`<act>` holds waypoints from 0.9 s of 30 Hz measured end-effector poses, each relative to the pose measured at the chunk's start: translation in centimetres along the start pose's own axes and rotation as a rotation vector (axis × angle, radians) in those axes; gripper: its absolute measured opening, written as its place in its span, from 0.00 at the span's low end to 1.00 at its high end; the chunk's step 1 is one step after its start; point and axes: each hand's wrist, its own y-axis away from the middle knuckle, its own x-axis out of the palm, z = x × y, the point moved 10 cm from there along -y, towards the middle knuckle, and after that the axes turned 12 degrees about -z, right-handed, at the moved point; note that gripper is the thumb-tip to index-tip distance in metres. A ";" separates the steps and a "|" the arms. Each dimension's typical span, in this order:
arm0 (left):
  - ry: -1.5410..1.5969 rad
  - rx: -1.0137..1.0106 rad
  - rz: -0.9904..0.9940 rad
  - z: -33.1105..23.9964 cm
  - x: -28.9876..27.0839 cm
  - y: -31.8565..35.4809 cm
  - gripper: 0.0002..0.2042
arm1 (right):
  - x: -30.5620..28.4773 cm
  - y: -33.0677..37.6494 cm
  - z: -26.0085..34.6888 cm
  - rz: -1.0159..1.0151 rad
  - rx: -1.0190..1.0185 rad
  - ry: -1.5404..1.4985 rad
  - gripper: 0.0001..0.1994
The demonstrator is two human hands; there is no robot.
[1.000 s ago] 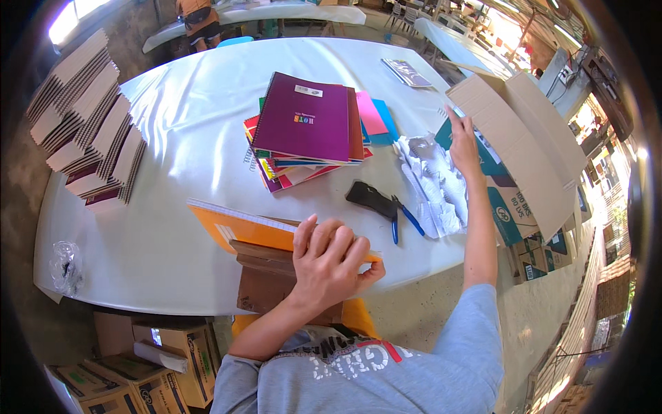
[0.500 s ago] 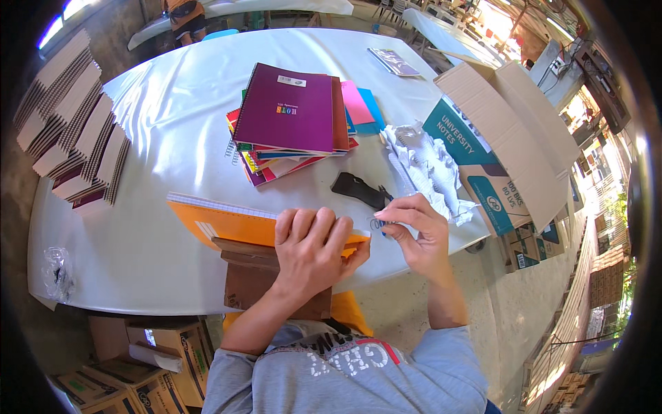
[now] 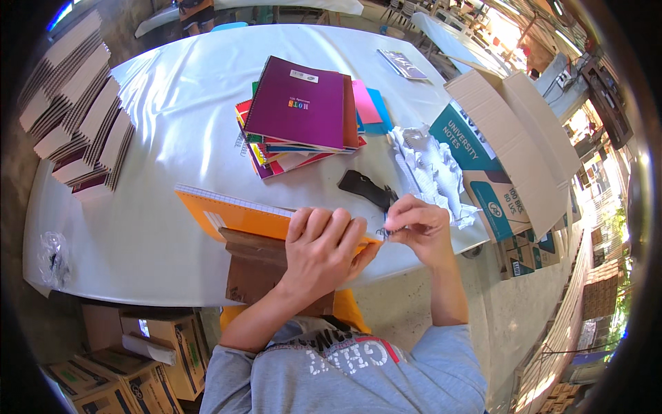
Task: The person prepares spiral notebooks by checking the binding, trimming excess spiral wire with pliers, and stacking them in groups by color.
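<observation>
My left hand (image 3: 324, 245) is closed over an orange notebook (image 3: 227, 215), which stands on its long edge with the gridded pages showing along the top. Under and behind that hand, the notebook rests against a brown board stand (image 3: 252, 250) at the table's front edge. At the notebook's right end, my right hand (image 3: 420, 228) pinches a thin wire spiral coil (image 3: 384, 234). The coil meets the corner of the notebook; whether it passes through the holes is too small to tell. Just beyond the right hand lies a black tool (image 3: 364, 188), its tip partly hidden by the fingers.
Spiral notebooks, a purple one (image 3: 296, 103) on top, are piled mid-table. Stacked notebooks (image 3: 83, 110) stand at left, near a clear plastic bundle (image 3: 54, 261). Crumpled white paper (image 3: 431, 176) lies beside an open carton (image 3: 510, 152) at right. Boxes (image 3: 131, 372) sit below the table.
My right hand has brought the coil against the notebook's right end, and its fingers have closed in more tightly. The left hand keeps its hold. The whole view has shifted slightly.
</observation>
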 end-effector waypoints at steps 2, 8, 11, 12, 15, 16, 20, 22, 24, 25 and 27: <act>-0.005 0.014 0.035 -0.1 0.2 0.1 0.14 | -0.2 0.2 -1.0 -0.045 0.124 -0.056 0.11; 0.026 -0.003 0.100 0.2 0.4 0.2 0.15 | 0.2 0.1 0.4 0.099 0.066 -0.001 0.13; 0.032 -0.002 0.106 0.4 0.5 -0.3 0.13 | 0.8 0.1 2.3 0.190 -0.069 0.252 0.15; 0.034 -0.003 0.103 0.4 0.5 -0.3 0.13 | 0.6 0.6 0.6 0.195 0.127 0.302 0.16; 0.013 -0.018 0.087 0.6 0.1 -0.4 0.16 | 1.0 1.5 0.3 0.089 0.338 0.318 0.15; -0.012 -0.070 0.047 1.3 -1.0 -0.9 0.18 | 0.7 1.4 0.5 -0.023 0.356 0.283 0.14; -0.028 -0.093 0.046 3.2 -1.6 -0.2 0.24 | 0.2 1.1 3.8 -0.147 0.003 0.395 0.11; -0.041 -0.088 0.022 2.7 -1.8 0.1 0.24 | 1.2 1.4 4.9 -0.057 -0.169 0.509 0.08; -0.056 -0.098 -0.035 2.5 -2.5 0.2 0.25 | 1.1 1.7 2.3 0.047 0.125 0.391 0.08; -0.057 -0.097 -0.035 2.6 -2.7 0.2 0.25 | 1.6 2.7 -0.1 0.155 0.415 0.262 0.08; -0.044 -0.076 -0.018 2.6 -2.7 0.3 0.25 | 2.2 1.8 -1.6 0.319 0.556 0.236 0.08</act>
